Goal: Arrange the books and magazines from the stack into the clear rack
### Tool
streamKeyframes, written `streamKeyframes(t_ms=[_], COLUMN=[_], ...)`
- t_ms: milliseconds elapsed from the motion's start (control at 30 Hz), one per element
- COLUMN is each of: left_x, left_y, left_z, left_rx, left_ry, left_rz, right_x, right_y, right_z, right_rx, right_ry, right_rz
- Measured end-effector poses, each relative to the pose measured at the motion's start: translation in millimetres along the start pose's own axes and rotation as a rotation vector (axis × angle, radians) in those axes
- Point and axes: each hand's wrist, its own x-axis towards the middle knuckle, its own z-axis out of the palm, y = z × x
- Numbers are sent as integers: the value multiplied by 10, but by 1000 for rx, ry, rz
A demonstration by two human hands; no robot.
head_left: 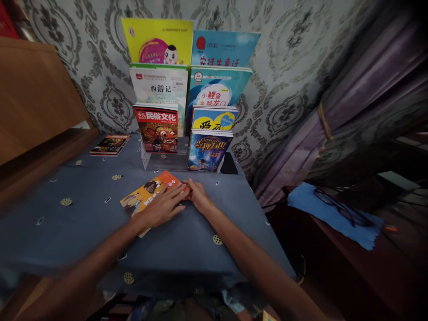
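Note:
An orange and yellow book [138, 195] with cartoon figures on its cover lies at a slant on the blue cloth-covered table. Across its right part rests my left hand [163, 206], palm down and fingers stretched out, hiding some of the cover. My right hand [198, 196] is at the book's right corner, its fingers curled and closed on the edge there. Just behind stands a clear book rack [167, 161], holding books in two columns. Its front row has a red-topped book [158, 133] on the left and a dark blue book [207, 151] on the right.
A small stack of magazines [110, 145] lies at the table's back left. Beside the rack's right side is a black phone [229, 163]. A wooden cabinet [40, 84] borders the left. To the right are a tied curtain [301, 133] and glasses [344, 209] on a blue cloth [307, 203].

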Motion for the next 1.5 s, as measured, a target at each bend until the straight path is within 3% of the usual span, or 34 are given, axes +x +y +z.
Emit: streamKeyframes(t_ms=[133,200,267,433,533,600,733,900,1167,1367,1500], left_x=[-109,-146,-179,-296,-367,-383,-304,-125,-68,-58,-27], left_y=[106,71,-31,-452,-554,-473,-85,262,267,281,328], left_z=[-56,-118,-176,-184,-131,-100,-55,-39,-90,-95,-121], left_rx=[-72,-161,-234,-202,-108,-33,118,311,374,350,369], left_ry=[-31,-42,6,266,299,265,189,80,37,8,-15], left_rz=[122,118,43,-301,-335,-294,-213,-233,-231,-262,-275], right_x=[14,24,28,2,-32,-55,-105,-180,-217,-280,-322], right_y=[33,45,50,29,-16,-68,-180,-204,-157,-192,-196], right_z=[-22,-26,-22,19,27,14,-7,40,-21,-273,-318], right_rx=[-85,-137,-173,-294,-431,-547,-772,-943,-1114,-847,-747], right_ry=[-13,-28,-42,-51,-40,-10,49,85,163,150,133], right_rz=[-53,-87,-94,-126,-180,-242,-371,-455,-585,-524,-511])
